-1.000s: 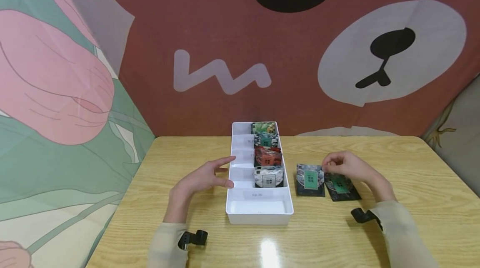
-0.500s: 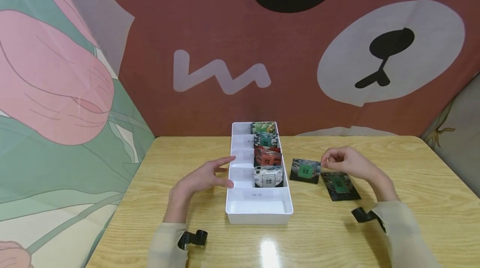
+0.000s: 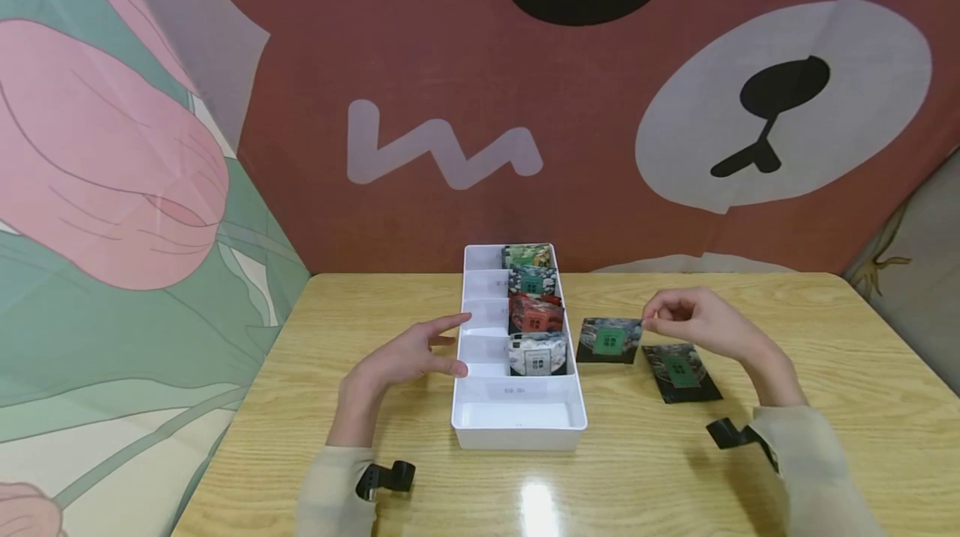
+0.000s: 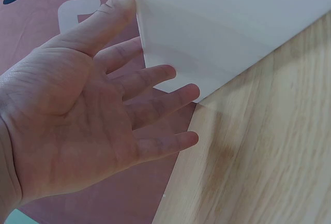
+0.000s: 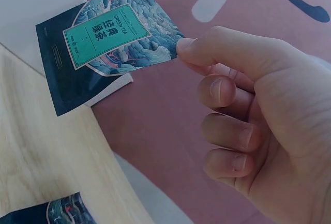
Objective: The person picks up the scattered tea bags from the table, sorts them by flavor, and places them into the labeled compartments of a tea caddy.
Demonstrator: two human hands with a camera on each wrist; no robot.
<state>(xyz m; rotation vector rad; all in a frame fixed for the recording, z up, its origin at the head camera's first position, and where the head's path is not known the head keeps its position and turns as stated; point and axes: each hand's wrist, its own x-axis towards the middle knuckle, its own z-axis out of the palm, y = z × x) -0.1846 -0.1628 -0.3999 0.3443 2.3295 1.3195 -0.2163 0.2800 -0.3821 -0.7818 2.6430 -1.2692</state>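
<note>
Between thumb and index finger, my right hand [image 3: 701, 322] pinches one corner of a green tea sachet [image 3: 609, 342]. In the right wrist view the sachet [image 5: 111, 38] is held tilted, its teal label facing the camera, and the other fingers are curled. The sachet is off the table, close to the right side of a white divided box [image 3: 519, 439]. My left hand [image 3: 401, 356] touches the box's left side with thumb and index finger. In the left wrist view its fingers are extended beside the white wall [image 4: 217, 22], gripping nothing.
A second dark sachet with a green label [image 3: 681, 372] lies on the wooden table [image 3: 645, 470] below my right hand. Upright sachets stand in the box's back compartments, including red ones [image 3: 536, 317] and a white one [image 3: 537, 355]. The front compartment [image 3: 517, 414] holds no sachet.
The green tea sachet, flat on the table a second ago, has been lifted by a corner, turned and brought left toward the box. My left hand has stayed in place.
</note>
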